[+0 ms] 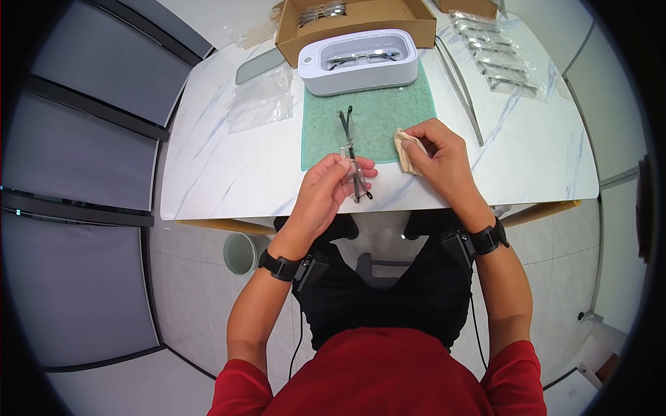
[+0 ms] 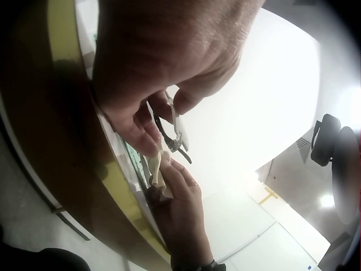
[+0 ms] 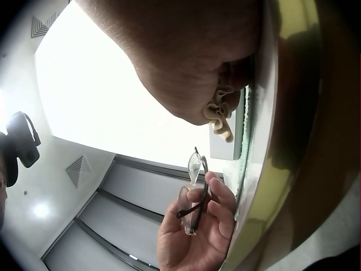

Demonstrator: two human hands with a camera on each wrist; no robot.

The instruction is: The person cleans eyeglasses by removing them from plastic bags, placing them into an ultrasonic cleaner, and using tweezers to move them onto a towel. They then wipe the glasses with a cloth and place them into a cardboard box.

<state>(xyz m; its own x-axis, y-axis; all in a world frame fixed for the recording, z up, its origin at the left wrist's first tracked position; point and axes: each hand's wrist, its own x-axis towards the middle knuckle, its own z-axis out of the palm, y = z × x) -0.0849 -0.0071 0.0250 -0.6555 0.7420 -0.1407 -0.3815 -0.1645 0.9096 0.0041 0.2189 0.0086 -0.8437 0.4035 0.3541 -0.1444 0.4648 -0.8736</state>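
My left hand (image 1: 320,194) pinches a pair of eyeglasses (image 1: 350,147) with clear lenses and dark temples by one lens side, near the table's front edge. In the right wrist view the eyeglasses (image 3: 202,195) have their temples folded across the lenses, with the left fingers behind them. A bunched beige cloth (image 1: 403,150) sits between the thumb and fingers of my right hand (image 1: 444,158), to the right of the eyeglasses and apart from them. From the left wrist, the cloth (image 2: 158,172) shows below the glasses, its lower part hidden by the right fingers.
A white ultrasonic cleaner (image 1: 361,82) with another pair of glasses (image 1: 364,58) inside stands on a green towel (image 1: 322,135). Behind it is a cardboard box (image 1: 423,29). Tweezers (image 1: 459,90) and bagged glasses (image 1: 499,59) lie right; plastic bags (image 1: 260,104) and a grey case (image 1: 260,66) left.
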